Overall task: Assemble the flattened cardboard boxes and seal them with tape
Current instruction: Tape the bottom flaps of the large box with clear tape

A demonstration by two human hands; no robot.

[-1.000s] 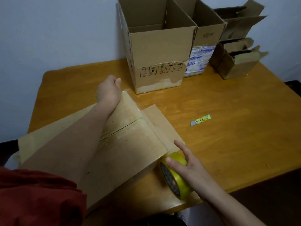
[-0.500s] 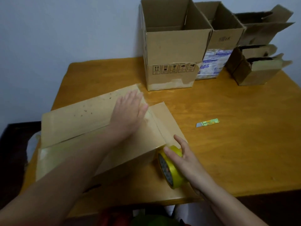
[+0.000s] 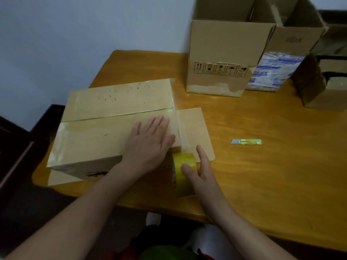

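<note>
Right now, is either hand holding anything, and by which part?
The right hand grips the yellow tape roll across its outer band. The left hand holds nothing; it lies flat on the box top.

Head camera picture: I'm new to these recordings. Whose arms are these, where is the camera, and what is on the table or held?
No robot here: a person wears one camera on the head, looking down at their own bare arms. The left hand presses flat on a closed cardboard box with shiny tape along its seam. The right hand holds a yellow tape roll at the box's right end, thumb on the roll. On the wooden table there is also a small utility knife, and by the wall stand several open boxes.
</note>
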